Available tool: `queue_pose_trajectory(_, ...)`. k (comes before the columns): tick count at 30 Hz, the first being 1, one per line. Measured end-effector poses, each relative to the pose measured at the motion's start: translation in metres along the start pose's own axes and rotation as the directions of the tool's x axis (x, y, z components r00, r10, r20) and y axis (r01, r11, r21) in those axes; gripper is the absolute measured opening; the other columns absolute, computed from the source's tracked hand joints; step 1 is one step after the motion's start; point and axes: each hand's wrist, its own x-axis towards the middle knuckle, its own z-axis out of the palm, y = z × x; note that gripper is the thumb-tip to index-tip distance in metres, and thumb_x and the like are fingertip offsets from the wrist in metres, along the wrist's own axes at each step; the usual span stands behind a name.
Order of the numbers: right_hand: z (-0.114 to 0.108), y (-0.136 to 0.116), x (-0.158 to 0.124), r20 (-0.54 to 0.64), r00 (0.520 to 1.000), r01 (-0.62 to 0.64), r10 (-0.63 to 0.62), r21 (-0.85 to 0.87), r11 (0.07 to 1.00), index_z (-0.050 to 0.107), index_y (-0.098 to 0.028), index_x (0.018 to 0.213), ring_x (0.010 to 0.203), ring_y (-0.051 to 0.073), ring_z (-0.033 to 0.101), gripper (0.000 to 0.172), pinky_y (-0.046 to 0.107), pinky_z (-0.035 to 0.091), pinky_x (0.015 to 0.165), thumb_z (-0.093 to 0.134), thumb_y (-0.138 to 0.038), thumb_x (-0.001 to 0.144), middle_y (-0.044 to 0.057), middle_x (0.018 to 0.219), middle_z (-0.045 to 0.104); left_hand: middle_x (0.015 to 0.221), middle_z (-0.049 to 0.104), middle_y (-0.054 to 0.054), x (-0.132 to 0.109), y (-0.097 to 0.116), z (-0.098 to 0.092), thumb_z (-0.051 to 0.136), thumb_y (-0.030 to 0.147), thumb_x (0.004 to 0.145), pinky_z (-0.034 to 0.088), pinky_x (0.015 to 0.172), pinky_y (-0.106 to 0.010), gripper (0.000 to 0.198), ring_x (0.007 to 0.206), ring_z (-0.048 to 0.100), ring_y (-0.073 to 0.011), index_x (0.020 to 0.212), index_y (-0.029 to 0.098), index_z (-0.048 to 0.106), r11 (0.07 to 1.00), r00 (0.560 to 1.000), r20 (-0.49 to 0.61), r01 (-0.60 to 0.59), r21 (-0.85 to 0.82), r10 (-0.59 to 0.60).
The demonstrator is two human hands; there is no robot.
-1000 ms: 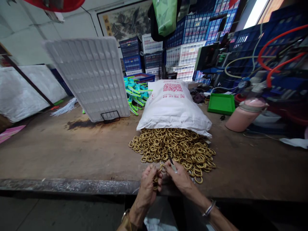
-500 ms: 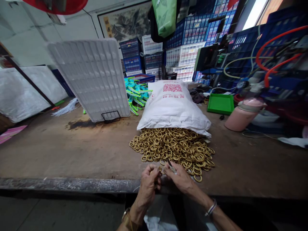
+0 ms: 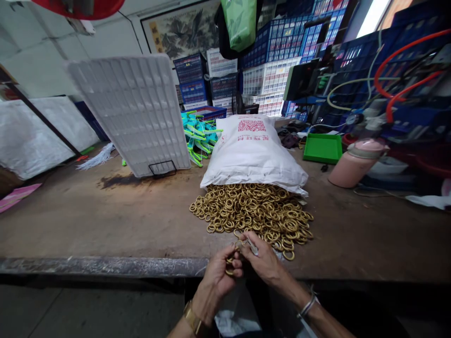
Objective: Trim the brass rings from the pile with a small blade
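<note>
A heap of gold-coloured rings (image 3: pixel 252 211) spills from the mouth of a white sack (image 3: pixel 252 150) onto the brown workbench (image 3: pixel 105 220). My left hand (image 3: pixel 220 274) is at the bench's near edge, its fingers curled round a small stack of the rings (image 3: pixel 230 264). My right hand (image 3: pixel 262 258) is close beside it, pinching a thin metal tool (image 3: pixel 251 244) whose tip meets the rings at the near edge of the heap. Both hands touch each other.
A white moulded tray (image 3: pixel 136 110) leans upright at the back left, beside green and teal plastic parts (image 3: pixel 199 134). A green tray (image 3: pixel 322 148) and a pink flask (image 3: pixel 354 164) lie at the right. Blue and white crates (image 3: pixel 268 70) are stacked behind. Red hoses (image 3: pixel 405 70) hang at the right.
My left hand has drawn slightly back toward me and closed more round the rings; the right hand with the tool stays at the heap's near edge. The view has shifted slightly.
</note>
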Motion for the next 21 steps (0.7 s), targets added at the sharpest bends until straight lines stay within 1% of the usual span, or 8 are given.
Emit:
queue_pose_trajectory(2, 0.0, 0.0, -0.002, 0.026, 1.0, -0.002, 0.002, 0.0, 1.0, 0.052, -0.018, 0.087, 0.067, 0.013, 0.053, 0.025, 0.023, 0.04, 0.062, 0.043, -0.039, 0.077, 0.0, 0.074, 0.059, 0.048, 0.043, 0.006, 0.0, 0.0, 0.002, 0.056, 0.017, 0.072, 0.018, 0.032, -0.01, 0.013, 0.032, 0.036, 0.0001, 0.065, 0.012, 0.046, 0.997, 0.998, 0.011, 0.056, -0.058, -0.055)
queue_pose_trajectory(7, -0.001, 0.007, -0.002, 0.028, 1.0, -0.002, 0.001, 0.031, 1.0, 0.054, -0.017, 0.089, 0.074, 0.014, 0.054, 0.03, 0.024, 0.041, 0.066, 0.04, -0.041, 0.079, 0.003, 0.08, 0.061, 0.049, 0.042, 0.005, -0.005, -0.002, 0.007, 0.049, 0.018, 0.077, 0.017, 0.032, -0.01, 0.012, 0.032, 0.031, 0.0001, 0.067, 0.011, 0.047, 0.979, 0.985, 0.085, 0.159, -0.126, -0.149)
queue_pose_trajectory(9, -0.001, 0.009, -0.001, 0.037, 0.999, -0.027, 0.024, 0.068, 0.997, 0.055, -0.018, 0.087, 0.072, 0.014, 0.054, 0.03, 0.023, 0.041, 0.065, 0.04, -0.043, 0.08, 0.002, 0.078, 0.061, 0.05, 0.042, 0.004, -0.005, -0.002, 0.007, 0.05, 0.018, 0.077, 0.018, 0.032, -0.01, 0.012, 0.032, 0.032, -0.0003, 0.068, 0.011, 0.047, 0.973, 0.979, 0.112, 0.187, -0.137, -0.173)
queue_pose_trajectory(11, 0.0, 0.011, 0.0, 0.036, 0.998, -0.062, 0.059, 0.099, 0.993, 0.056, -0.018, 0.082, 0.066, 0.013, 0.052, 0.031, 0.022, 0.04, 0.06, 0.039, -0.044, 0.08, 0.0, 0.071, 0.06, 0.052, 0.043, 0.004, -0.005, -0.003, 0.005, 0.051, 0.019, 0.076, 0.018, 0.033, -0.01, 0.011, 0.033, 0.033, -0.0007, 0.069, 0.011, 0.048, 0.964, 0.968, 0.153, 0.222, -0.148, -0.199)
queue_pose_trajectory(14, 0.0, 0.011, 0.0, 0.019, 0.997, -0.073, 0.072, 0.121, 0.99, 0.054, -0.018, 0.073, 0.059, 0.011, 0.049, 0.032, 0.021, 0.038, 0.056, 0.039, -0.045, 0.079, -0.002, 0.063, 0.056, 0.052, 0.044, 0.003, -0.004, -0.003, 0.003, 0.051, 0.019, 0.075, 0.019, 0.033, -0.01, 0.01, 0.034, 0.034, -0.001, 0.07, 0.011, 0.049, 0.951, 0.949, 0.215, 0.268, -0.152, -0.233)
queue_pose_trajectory(17, -0.001, 0.009, 0.001, 0.01, 0.997, -0.078, 0.078, 0.117, 0.99, 0.052, -0.018, 0.067, 0.057, 0.011, 0.048, 0.033, 0.022, 0.037, 0.055, 0.039, -0.047, 0.078, -0.002, 0.06, 0.054, 0.051, 0.044, 0.003, -0.004, -0.003, 0.001, 0.05, 0.02, 0.075, 0.02, 0.033, -0.01, 0.011, 0.034, 0.035, -0.0012, 0.07, 0.011, 0.049, 0.946, 0.939, 0.242, 0.286, -0.152, -0.245)
queue_pose_trajectory(21, -0.003, 0.007, 0.001, 0.02, 0.994, -0.107, 0.105, 0.113, 0.988, 0.052, -0.017, 0.068, 0.058, 0.012, 0.048, 0.033, 0.023, 0.038, 0.055, 0.038, -0.046, 0.078, -0.001, 0.061, 0.054, 0.051, 0.045, 0.002, -0.004, -0.003, 0.001, 0.05, 0.019, 0.074, 0.02, 0.033, -0.01, 0.009, 0.034, 0.035, -0.0015, 0.07, 0.01, 0.049, 0.941, 0.925, 0.273, 0.309, -0.138, -0.264)
